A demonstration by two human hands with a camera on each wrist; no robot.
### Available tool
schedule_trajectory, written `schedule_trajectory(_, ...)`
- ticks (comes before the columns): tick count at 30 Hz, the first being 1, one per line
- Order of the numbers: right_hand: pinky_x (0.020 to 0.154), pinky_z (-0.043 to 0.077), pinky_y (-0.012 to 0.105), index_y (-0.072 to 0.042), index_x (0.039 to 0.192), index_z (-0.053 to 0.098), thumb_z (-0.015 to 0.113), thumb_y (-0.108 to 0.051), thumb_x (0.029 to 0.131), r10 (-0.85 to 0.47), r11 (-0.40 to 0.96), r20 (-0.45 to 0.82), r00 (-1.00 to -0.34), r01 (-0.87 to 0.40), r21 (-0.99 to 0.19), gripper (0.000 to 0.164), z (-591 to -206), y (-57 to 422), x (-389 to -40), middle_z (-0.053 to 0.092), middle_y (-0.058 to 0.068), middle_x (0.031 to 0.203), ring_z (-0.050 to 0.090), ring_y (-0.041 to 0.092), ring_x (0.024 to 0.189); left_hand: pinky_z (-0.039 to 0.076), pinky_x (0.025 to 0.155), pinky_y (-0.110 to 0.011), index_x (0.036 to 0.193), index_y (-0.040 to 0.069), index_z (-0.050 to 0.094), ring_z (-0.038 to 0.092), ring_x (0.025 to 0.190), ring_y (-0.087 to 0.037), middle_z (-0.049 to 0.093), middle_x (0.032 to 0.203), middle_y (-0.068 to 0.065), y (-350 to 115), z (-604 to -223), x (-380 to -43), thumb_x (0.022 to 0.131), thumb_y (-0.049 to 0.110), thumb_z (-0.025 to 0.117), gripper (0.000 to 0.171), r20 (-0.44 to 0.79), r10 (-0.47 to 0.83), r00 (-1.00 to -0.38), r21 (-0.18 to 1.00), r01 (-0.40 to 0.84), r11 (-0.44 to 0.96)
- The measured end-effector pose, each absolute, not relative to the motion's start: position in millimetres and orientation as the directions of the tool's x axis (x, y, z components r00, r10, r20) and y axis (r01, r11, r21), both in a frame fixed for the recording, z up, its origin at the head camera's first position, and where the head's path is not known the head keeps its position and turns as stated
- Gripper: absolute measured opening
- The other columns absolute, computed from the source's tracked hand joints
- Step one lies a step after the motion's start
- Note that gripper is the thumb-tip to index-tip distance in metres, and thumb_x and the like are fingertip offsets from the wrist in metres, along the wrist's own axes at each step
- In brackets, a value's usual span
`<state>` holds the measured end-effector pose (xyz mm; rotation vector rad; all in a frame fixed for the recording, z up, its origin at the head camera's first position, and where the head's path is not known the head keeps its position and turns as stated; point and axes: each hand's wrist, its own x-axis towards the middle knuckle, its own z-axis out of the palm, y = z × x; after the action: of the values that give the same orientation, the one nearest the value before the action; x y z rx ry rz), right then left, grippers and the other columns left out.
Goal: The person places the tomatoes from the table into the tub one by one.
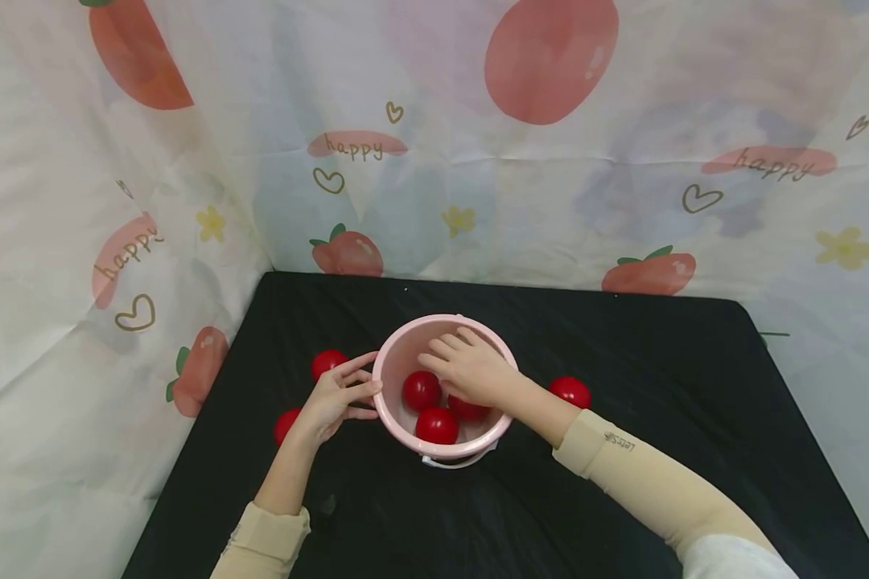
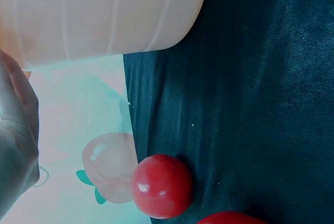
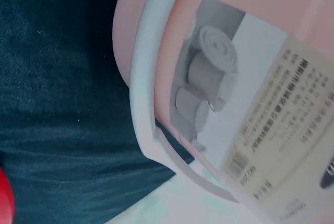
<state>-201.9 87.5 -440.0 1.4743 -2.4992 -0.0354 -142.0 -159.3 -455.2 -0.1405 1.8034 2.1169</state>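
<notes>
A pink bucket (image 1: pixel 405 438) stands on the black-covered table, its white handle (image 1: pixel 463 462) hanging at the near side. Inside are a red ball (image 1: pixel 422 391), a second red ball (image 1: pixel 438 425) and a third red ball (image 1: pixel 469 409), partly covered by my right hand (image 1: pixel 471 370). That hand reaches in over the rim with fingers extended, nothing visible in them. My left hand (image 1: pixel 333 400) touches the bucket's left side near the rim, its fingers fairly straight. In the left wrist view, the hand (image 2: pixel 15 130) lies beside the bucket wall (image 2: pixel 104 15).
On the table (image 1: pixel 659 482), a red ball (image 1: pixel 329 363) and another red ball (image 1: pixel 286 425) lie left of the bucket, near the left hand. One more red ball (image 1: pixel 570 392) rests to the right, beside the right forearm. A printed curtain (image 1: pixel 434 96) hangs behind.
</notes>
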Motion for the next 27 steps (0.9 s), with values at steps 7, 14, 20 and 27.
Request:
schedule_trajectory(7,0.093,0.039,0.043,-0.014,0.118,0.055,0.075,-0.027,0.071,-0.771,0.575,0.417,-0.482,-0.808,0.128,0.052,-420,106,-205,0.055,0.008,0.115,0.049,0.024,0.107,0.056,0.064,-0.037,0.135,0.006,0.043,0.065,0.067,-0.018,0.062,0.090,-0.008,-160,-456,-141,0.083,0.007,0.065,0.056,-0.300,0.201,-0.932,0.935,-0.329,-0.131)
schedule_trajectory(14,0.094,0.035,0.048,-0.011,0.122,0.052,0.066,-0.025,0.080,-0.563,0.773,0.505,-0.655,-0.634,0.039,0.047,-418,152,-213,0.053,0.012,0.118,0.047,0.028,0.109,0.056,0.064,-0.037,0.135,0.006,0.043,0.065,0.067,-0.018,0.062,0.088,-0.005,-160,-455,-142,0.083,0.007,0.065,0.056,-0.301,0.198,-0.933,0.936,-0.329,-0.126)
schedule_trajectory(20,0.094,0.032,0.052,-0.010,0.127,0.046,0.065,-0.029,0.080,-0.390,0.887,0.432,-0.813,-0.458,-0.062,0.054,-438,195,-209,0.049,0.015,0.122,0.044,0.032,0.112,0.056,0.064,-0.037,0.135,0.006,0.044,0.065,0.067,-0.018,0.061,0.090,-0.009,-160,-456,-142,0.083,0.008,0.066,0.056,-0.303,0.195,-0.933,0.936,-0.330,-0.123)
schedule_trajectory(27,0.094,0.028,0.057,-0.008,0.130,0.040,0.067,-0.039,0.077,-0.262,0.951,0.231,-0.937,-0.291,-0.100,0.067,-475,235,-193,0.045,0.018,0.124,0.041,0.035,0.113,0.056,0.064,-0.037,0.135,0.006,0.043,0.065,0.066,-0.017,0.062,0.087,-0.004,-159,-456,-142,0.083,0.007,0.066,0.057,-0.304,0.200,-0.931,0.934,-0.333,-0.128)
